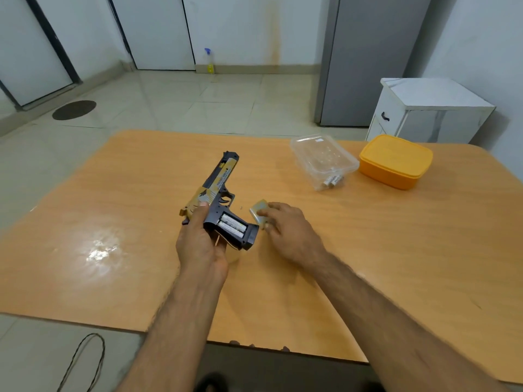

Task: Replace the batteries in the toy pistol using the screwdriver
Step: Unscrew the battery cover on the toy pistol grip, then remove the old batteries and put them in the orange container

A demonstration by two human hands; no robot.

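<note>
A gold and black toy pistol [219, 182] lies tilted above the orange table [113, 199], barrel pointing away from me. My left hand [199, 241] grips it at the rear of the slide and grip. The grip's battery compartment is uncovered, and two white batteries [232, 225] sit side by side in it. Just right of the pistol, my right hand [285, 230] pinches the gold battery cover [259, 211] against the tabletop. A tiny dark screw [241, 206] lies on the table between pistol and cover. No screwdriver is in view.
A clear plastic box [322, 157] with batteries [332, 181] in it stands at the back right, beside a yellow lidded box [396, 161]. Behind the table are a white cabinet [430, 108] and a grey fridge [368, 60]. A black cable [85, 360] lies on the floor at front left.
</note>
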